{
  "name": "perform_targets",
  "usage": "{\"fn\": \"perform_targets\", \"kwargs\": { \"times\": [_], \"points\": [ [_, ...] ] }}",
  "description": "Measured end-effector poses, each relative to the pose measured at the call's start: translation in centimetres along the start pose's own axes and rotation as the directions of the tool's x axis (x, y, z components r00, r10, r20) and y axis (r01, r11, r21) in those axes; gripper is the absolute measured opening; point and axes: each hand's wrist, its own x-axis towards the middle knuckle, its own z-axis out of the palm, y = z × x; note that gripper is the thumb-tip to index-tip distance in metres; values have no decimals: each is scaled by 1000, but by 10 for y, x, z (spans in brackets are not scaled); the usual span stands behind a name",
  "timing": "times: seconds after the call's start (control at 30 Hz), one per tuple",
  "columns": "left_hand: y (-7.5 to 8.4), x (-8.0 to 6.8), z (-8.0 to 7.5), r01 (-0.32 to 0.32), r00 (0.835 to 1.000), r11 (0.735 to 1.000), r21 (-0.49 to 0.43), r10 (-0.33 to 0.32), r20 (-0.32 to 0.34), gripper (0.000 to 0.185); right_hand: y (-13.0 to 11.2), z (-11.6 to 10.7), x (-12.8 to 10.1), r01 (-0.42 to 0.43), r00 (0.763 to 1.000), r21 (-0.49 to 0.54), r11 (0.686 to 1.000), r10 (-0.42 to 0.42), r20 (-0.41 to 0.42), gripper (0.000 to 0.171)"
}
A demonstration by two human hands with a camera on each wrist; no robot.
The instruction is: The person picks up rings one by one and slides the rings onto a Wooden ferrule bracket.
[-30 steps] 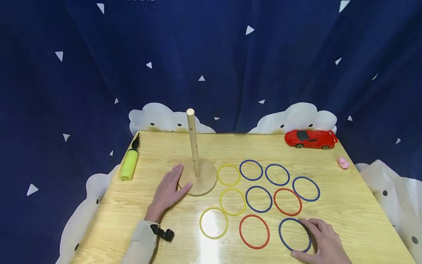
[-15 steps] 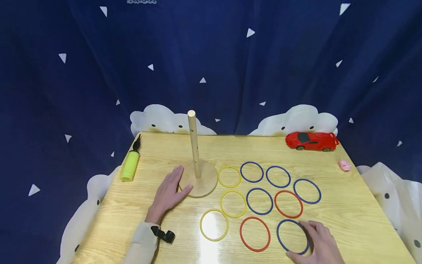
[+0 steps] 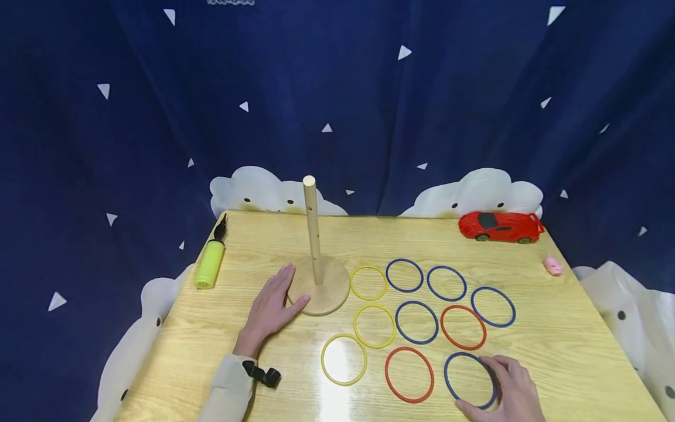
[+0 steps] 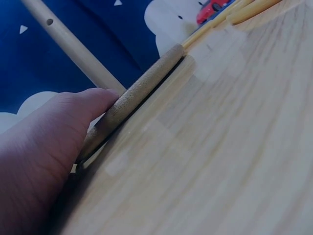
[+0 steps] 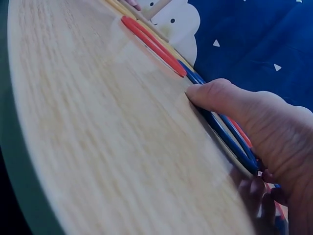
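In the head view my left hand (image 3: 271, 308) lies with straight fingers along the left edge of a round wooden base (image 3: 329, 299), from which a wooden peg (image 3: 313, 228) rises upright. Its thumb touches the base's near rim (image 4: 132, 98) in the left wrist view. At the lower right, my right hand (image 3: 511, 390) holds a blue ring (image 3: 446, 373) flat on the table, fingers at its upper right and thumb at its lower edge. The right wrist view shows the thumb on that blue ring (image 5: 230, 139); the fingertips are partly hidden.
Several yellow, blue and red rings lie flat between the base and my right hand, including a red ring (image 3: 387, 370) and a yellow ring (image 3: 322, 358). A yellow-green pump (image 3: 210, 265), red toy car (image 3: 501, 227) and pink figure (image 3: 553, 265) sit near the table's edges.
My right hand has shifted slightly left with the blue ring, which is now a little nearer the red ring. The left hand stays at the base.
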Motion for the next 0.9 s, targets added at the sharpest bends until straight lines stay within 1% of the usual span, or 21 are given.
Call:
{"fn": "perform_targets", "kwargs": {
  "times": [0.13,0.23,0.43,0.6,0.73,0.83,0.9],
  "points": [
    [-2,-1,0,16,1000,1000,3,-16,15,94,-1,2,3,33,999,-15,999,-33,-34,92],
    [-2,0,0,19,1000,1000,-3,-19,19,95,-1,3,4,57,997,-20,998,-58,-56,93],
    [0,1,0,10,1000,1000,0,-10,20,95,-1,1,3,61,996,-9,998,-62,-65,92],
    [1,3,0,-6,1000,1000,18,6,19,95,-5,-9,8,87,996,48,995,-85,-41,93],
    [1,4,0,-13,1000,999,33,12,23,95,-13,-19,16,80,997,27,996,-80,12,95],
    [1,3,0,-14,1000,999,38,13,21,94,-18,-25,27,130,991,20,991,-130,36,96],
    [1,2,0,-15,1000,999,45,14,19,93,-21,-28,39,182,983,37,983,-183,33,96]
  ]
}}
